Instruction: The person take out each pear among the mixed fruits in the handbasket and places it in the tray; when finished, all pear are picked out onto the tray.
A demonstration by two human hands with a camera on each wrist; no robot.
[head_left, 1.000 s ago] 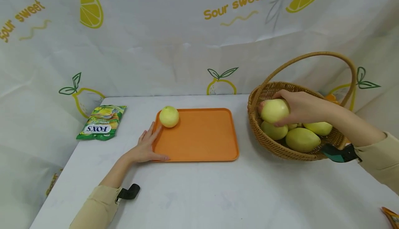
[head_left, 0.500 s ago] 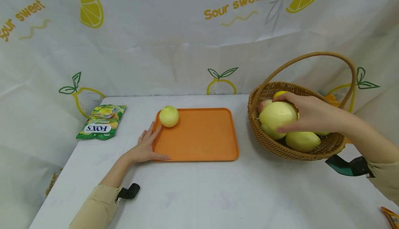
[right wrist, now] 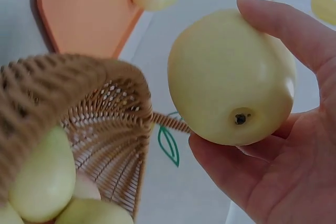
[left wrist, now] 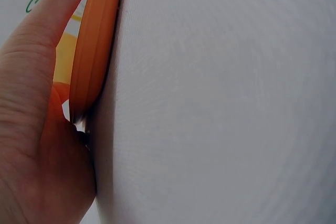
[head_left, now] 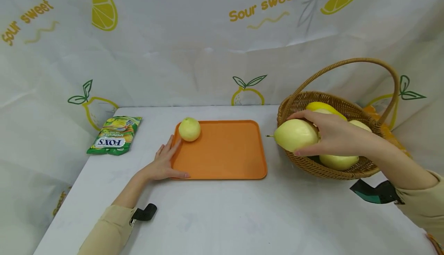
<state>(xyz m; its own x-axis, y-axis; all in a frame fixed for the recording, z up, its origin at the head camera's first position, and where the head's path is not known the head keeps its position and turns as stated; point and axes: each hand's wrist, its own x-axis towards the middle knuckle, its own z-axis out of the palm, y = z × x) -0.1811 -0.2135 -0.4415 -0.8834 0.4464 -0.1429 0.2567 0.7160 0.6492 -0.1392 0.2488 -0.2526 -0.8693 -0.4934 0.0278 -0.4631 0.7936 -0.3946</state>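
- Gripping pear in R hand, thumb one side, fingers other.
- Pear pos: by tray-side rim of basket per head cam, stem toward tray, dark blossom end facing R wrist cam.
- Reads as held clear of other fruit; can't tell re contact w/ rim or handle.
- Resting L hand at tray's L side: fingers spread along edge, thumb out along near edge by corner. Not pinching anything AFAICT; prob steadying tray (judgement only).
- Done so far: count 1 pale fruit on tray, far L corner, just beside L fingertips; can't confirm contact.
- In progress: pear, off the pile, not yet on tray.
- Left, est. from layout: setting down pear; poss rest of basket too, can't confirm.
- In basket: can see yellow fruit at back, green fruit up front, plus others partly hidden behind R hand. No exact count.
- Calling it early stage: just 1 on tray, 1 in grip, several in basket.
- Off to side: bag lying flat on table, L of tray, untouched.
- Hanging behind: cloth w/ lemon prints + "Sour sweet" txt.
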